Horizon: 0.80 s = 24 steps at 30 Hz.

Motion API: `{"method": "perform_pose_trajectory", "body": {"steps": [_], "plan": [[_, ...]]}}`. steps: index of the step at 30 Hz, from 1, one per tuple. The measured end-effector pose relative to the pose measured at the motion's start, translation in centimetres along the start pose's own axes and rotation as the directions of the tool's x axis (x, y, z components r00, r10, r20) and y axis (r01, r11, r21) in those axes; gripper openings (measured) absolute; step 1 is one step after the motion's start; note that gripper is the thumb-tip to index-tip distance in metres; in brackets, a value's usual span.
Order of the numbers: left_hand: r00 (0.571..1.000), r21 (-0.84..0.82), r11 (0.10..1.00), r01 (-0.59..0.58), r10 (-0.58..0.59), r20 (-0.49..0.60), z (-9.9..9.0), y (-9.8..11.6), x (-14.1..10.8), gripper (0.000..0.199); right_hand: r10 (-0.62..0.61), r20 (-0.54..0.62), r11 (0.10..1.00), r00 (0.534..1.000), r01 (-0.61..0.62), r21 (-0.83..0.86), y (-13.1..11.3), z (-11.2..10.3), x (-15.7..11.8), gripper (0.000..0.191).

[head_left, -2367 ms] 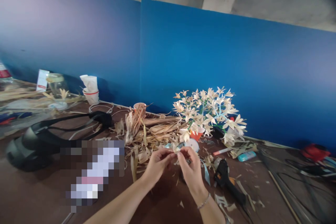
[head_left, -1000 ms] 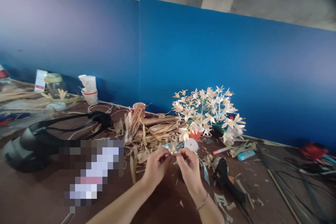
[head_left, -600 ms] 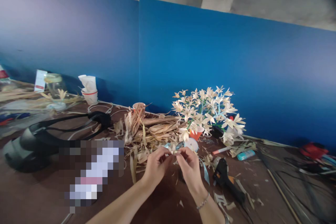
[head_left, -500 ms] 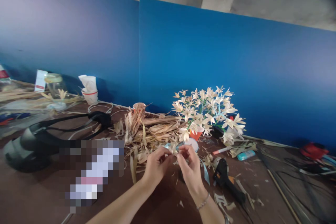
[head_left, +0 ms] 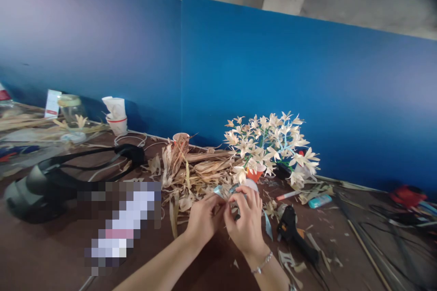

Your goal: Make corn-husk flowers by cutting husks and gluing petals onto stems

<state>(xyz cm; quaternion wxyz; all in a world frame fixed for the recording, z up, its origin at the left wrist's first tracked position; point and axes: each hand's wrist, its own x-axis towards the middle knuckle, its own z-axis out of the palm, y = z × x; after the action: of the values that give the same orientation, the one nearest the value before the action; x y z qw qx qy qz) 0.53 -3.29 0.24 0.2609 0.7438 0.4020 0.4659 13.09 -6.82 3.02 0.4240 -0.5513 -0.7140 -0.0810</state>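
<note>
My left hand [head_left: 206, 216] and my right hand [head_left: 245, 218] meet fingertip to fingertip over the brown table, low in the middle of the head view. Both are closed in a pinch, and whatever lies between the fingertips is hidden or too small to name. Just beyond them are pale husk scraps and a small light blue piece [head_left: 217, 189]. A white round lid-like disc [head_left: 252, 185] shows partly behind the right fingers. Farther back, a bunch of cream husk flowers [head_left: 269, 145] on green stems stands in an orange cup [head_left: 254, 175].
A black glue gun [head_left: 295, 232] lies right of my hands, with a turquoise packet [head_left: 320, 201] beyond it. Dried husks [head_left: 205, 168] are heaped behind. At left are a black strapped headset [head_left: 37, 191], white cups [head_left: 117, 122] and a glass jar [head_left: 71, 109]. A blue panel [head_left: 273, 63] closes off the back.
My right hand has turned, its fingers lifting and curling over toward the left fingertips. The pale piece seen between the hands is now hidden. My left hand has barely shifted.
</note>
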Motion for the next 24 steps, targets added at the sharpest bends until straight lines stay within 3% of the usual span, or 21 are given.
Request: {"method": "perform_pose_trajectory", "body": {"steps": [10,15,19,22,24], "plan": [[0.999,0.008,0.999,0.04,-0.041,0.012,0.4,-0.7,-0.1,0.015,-0.047,0.041,0.998,0.998,0.046,0.036,-0.1,0.3,-0.3,0.012],[0.99,-0.071,0.988,0.137,-0.139,-0.016,0.8,-1.3,0.1,0.011,-0.033,0.029,0.991,0.999,0.029,0.129,0.0,-0.1,-0.1,0.019],[0.977,-0.186,0.965,0.187,-0.203,-0.069,1.0,-1.3,0.4,0.011,0.073,-0.012,0.96,0.997,-0.067,0.273,0.6,-0.2,0.3,0.017],[0.965,-0.305,0.926,0.224,-0.254,-0.064,1.1,-1.2,0.4,0.011,0.184,0.031,0.918,0.982,-0.183,0.351,1.1,0.1,0.5,0.009],[0.95,-0.39,0.878,0.279,-0.311,-0.021,1.1,-1.1,0.5,0.012,0.249,0.084,0.891,0.965,-0.262,0.371,1.3,0.0,0.9,0.013]]}}
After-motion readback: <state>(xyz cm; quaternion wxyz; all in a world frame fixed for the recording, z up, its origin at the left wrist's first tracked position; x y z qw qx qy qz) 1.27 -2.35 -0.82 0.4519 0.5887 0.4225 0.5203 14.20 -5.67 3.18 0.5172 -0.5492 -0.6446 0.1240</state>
